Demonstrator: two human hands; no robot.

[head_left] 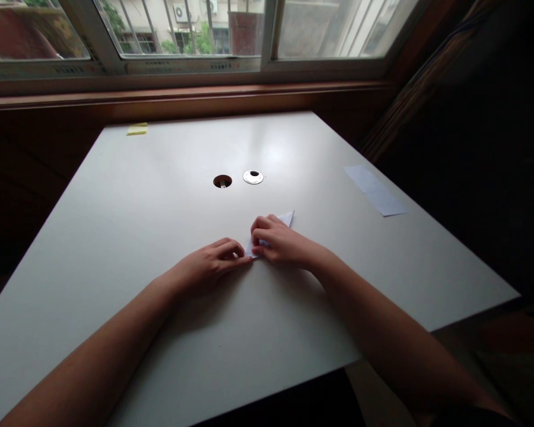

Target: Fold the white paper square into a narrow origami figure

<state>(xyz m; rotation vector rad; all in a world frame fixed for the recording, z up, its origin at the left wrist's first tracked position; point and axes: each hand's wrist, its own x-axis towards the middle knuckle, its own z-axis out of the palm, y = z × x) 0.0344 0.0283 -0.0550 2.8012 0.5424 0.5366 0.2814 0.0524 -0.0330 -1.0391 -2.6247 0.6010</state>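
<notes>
A folded white sheet of paper (286,218) lies near the middle of the table, its pointed end showing beyond my right hand. My right hand (278,240) rests over it, the fingers curled and pressed together on the paper. At the paper's near left corner is my left hand (218,258), its fingers bent and the tip of its thumb touching the corner. Much of the paper is hidden under the right hand, so its full shape cannot be made out.
The white table (160,201) has an open cable hole (222,181) and a round grommet cover (253,177) beside it. Another white paper sheet (376,191) lies near the right edge. Yellow sticky notes (137,128) sit at the far left edge, below the window (182,29).
</notes>
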